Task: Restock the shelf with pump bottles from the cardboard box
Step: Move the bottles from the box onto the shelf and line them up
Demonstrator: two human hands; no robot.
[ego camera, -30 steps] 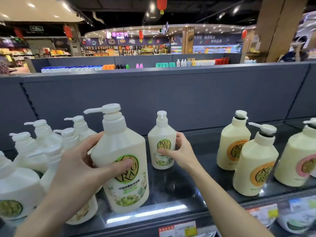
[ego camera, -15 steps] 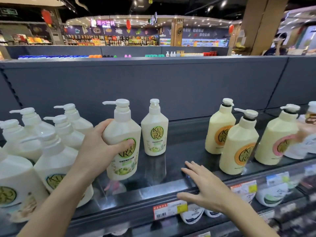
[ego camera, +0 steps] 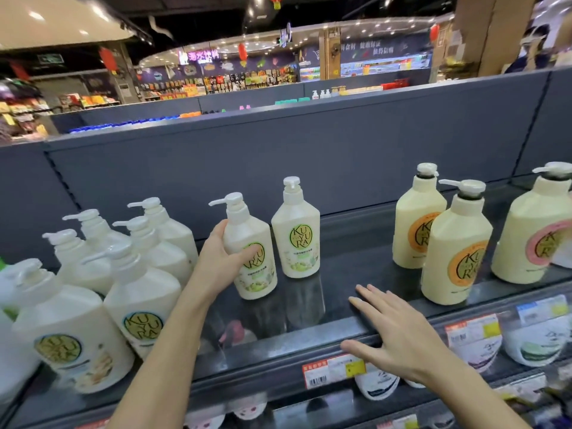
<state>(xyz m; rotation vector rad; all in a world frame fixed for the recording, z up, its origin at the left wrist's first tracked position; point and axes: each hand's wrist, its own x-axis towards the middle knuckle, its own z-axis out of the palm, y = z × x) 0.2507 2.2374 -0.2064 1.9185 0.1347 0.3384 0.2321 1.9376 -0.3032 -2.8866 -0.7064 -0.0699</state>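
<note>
Wrapped around the shoulder of a green-labelled pump bottle (ego camera: 252,247), the left hand (ego camera: 221,258) has its thumb across the label and its fingers behind, and the bottle stands on the shelf (ego camera: 356,270), leaning slightly. Just to its right, nearly touching, a second green-labelled bottle (ego camera: 295,233) stands upright with its pump facing forward. The right hand (ego camera: 399,332) holds nothing; it is spread flat with fingers apart over the shelf's front edge, above a red and yellow price tag (ego camera: 334,370).

Both bottles are smooth, glossy white plastic, broad at the shoulder and tapering to a narrow neck under a white pump head. The shelf is dark and shiny enough to mirror them faintly.

Left of the held bottle a cluster of larger white pump bottles (ego camera: 136,274) crowds the shelf in several rows, spouts pointing left. To the right, well apart from the green pair, stand three cream-yellow bottles: two with orange round labels (ego camera: 455,252) and one with a pink label (ego camera: 535,233) at the edge of view.

Behind everything rises a flat grey back panel (ego camera: 278,168). Beyond its top lies a supermarket hall with lit shelving, red lanterns (ego camera: 243,52) hanging from a dark ceiling, and a person (ego camera: 532,44) at the far right. The lower shelf holds white pouches, blurred.
</note>
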